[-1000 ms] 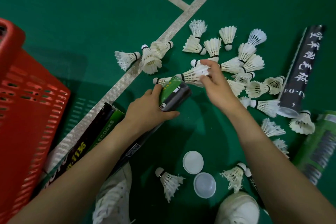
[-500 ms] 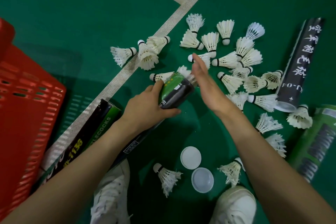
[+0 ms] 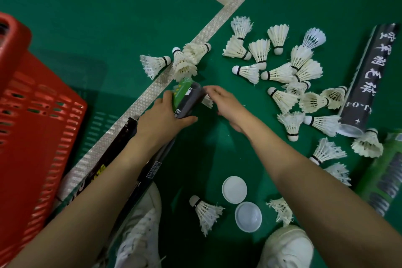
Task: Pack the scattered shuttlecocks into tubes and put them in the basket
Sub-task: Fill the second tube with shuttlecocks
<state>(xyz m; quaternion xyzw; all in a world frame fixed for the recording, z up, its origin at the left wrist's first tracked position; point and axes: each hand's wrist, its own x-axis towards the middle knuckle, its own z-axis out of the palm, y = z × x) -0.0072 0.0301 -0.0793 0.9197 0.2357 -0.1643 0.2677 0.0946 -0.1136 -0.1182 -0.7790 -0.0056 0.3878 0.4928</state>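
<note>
The left hand (image 3: 161, 116) is wrapped around the top end of a black and green tube (image 3: 187, 99), which slants from near left up toward the middle of the green floor (image 3: 108, 17). The right hand (image 3: 226, 104) sits at the tube's mouth with a shuttlecock (image 3: 208, 101) against it; the feathers show just beside the rim, but whether the fingers are pinching it or only pushing it I cannot tell. A heap of shuttlecocks (image 3: 291, 78) lies scattered to the right of the hands, and a small clump (image 3: 185, 63) rests on the white line (image 3: 152, 91) just beyond the tube. One more shuttlecock (image 3: 205, 213) lies near, between two white shoes (image 3: 141, 235), beside two round caps (image 3: 234, 189). A black tube (image 3: 365, 78) with white lettering lies on the far right, its open end toward the near side, touching the heap. A green tube (image 3: 382, 180) lies at the right edge, nearer. The red basket (image 3: 32, 126) stands at the left, well apart from the heap, and another dark tube (image 3: 97, 169) lies between it and the left forearm.
</note>
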